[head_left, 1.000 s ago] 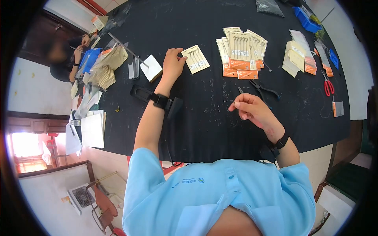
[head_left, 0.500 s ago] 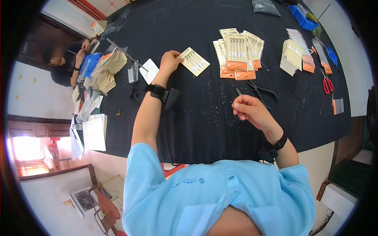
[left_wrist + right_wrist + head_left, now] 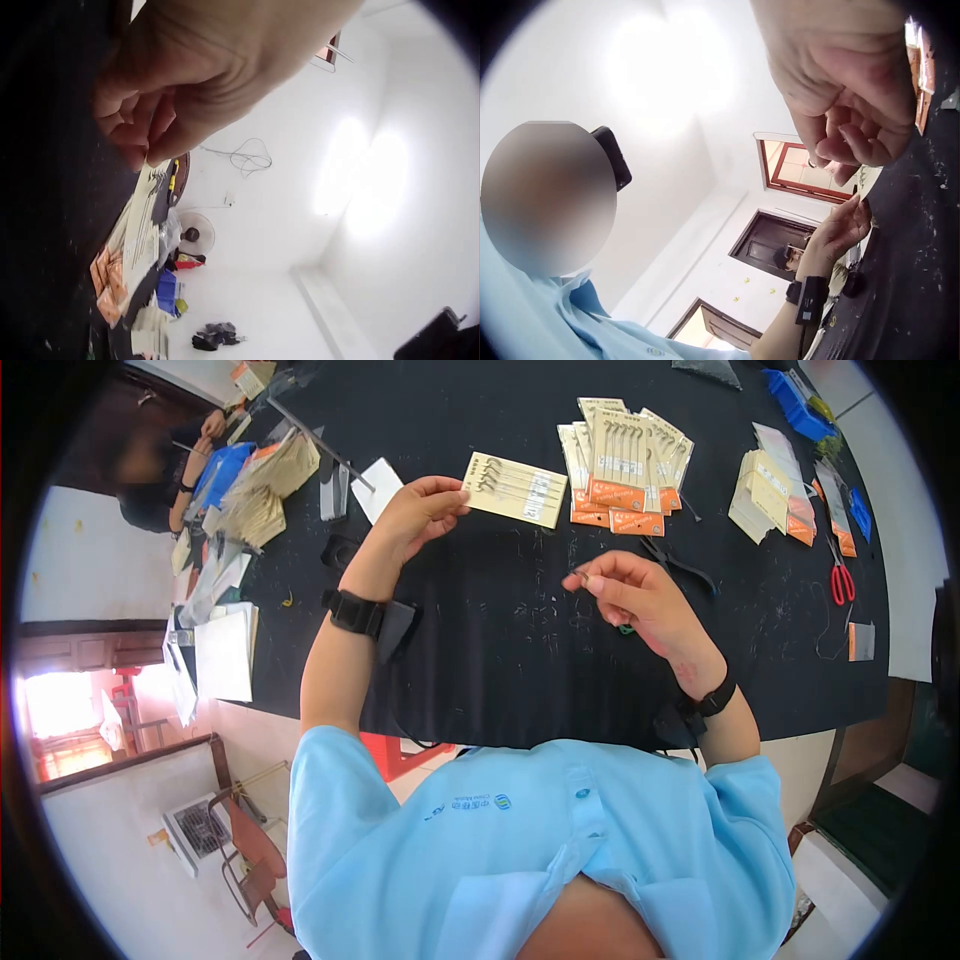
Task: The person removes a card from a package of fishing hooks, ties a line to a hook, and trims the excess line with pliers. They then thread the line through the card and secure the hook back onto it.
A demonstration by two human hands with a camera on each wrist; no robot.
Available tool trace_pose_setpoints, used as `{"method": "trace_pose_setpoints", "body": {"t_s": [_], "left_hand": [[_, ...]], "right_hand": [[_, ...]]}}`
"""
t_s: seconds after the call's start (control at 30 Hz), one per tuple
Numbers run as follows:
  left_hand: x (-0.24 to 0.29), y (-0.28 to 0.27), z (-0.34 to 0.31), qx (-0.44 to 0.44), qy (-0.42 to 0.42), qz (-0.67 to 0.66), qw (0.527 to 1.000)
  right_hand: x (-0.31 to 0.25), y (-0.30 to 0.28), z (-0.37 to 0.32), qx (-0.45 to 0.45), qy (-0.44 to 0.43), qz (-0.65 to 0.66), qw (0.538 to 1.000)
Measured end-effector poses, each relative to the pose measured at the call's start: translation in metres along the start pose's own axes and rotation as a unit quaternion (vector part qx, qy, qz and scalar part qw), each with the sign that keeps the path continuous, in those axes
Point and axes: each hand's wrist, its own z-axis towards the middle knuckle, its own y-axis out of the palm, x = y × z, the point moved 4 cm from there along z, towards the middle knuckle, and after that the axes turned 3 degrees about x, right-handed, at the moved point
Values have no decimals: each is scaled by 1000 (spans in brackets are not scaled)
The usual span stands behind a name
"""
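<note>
My left hand (image 3: 415,518) pinches a cream card (image 3: 515,490) by its left end, between thumb and fingers. Several dark hooks with long lines lie across the card in a row, and a white label sits near its right end. In the left wrist view the card (image 3: 140,217) stretches away from the fingertips. To the right, a little nearer the body, my right hand (image 3: 650,600) pinches a small dark curved hook (image 3: 583,574) between thumb and forefinger; most of it is hidden by the fingertips. A gap separates the two hands.
Behind the right hand lies a pile of hook cards (image 3: 620,465) with orange ends, beside pliers (image 3: 690,568). Farther right are more cards (image 3: 760,495), red-handled scissors (image 3: 842,585) and a blue tray (image 3: 798,408). At left are a white block (image 3: 377,488), heaped cards (image 3: 255,500) and another person.
My left hand has lifted the card from the black cloth, turned it lengthwise and moved it to the right. The right hand has shifted slightly forward, still pinching the small hook.
</note>
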Motion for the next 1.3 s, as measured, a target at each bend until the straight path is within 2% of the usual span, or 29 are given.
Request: {"method": "trace_pose_setpoints", "body": {"t_s": [0.07,0.13,0.27,0.43,0.67,1.3], "left_hand": [[-15,14,-13,-39,-5,-61,997],[-25,32,-34,-34,-10,-77,996],[-48,55,-59,-20,-27,-126,992],[-61,69,-73,5,-17,-128,992],[-73,77,-71,25,2,-136,990],[-82,76,-70,18,19,-143,989]], "right_hand": [[-2,9,4,-2,7,-19,1000],[-1,16,9,-2,-26,-23,999],[10,20,14,8,-27,-39,999],[24,16,13,24,9,-19,999],[36,10,9,59,31,11,998],[48,9,13,71,61,47,994]]}}
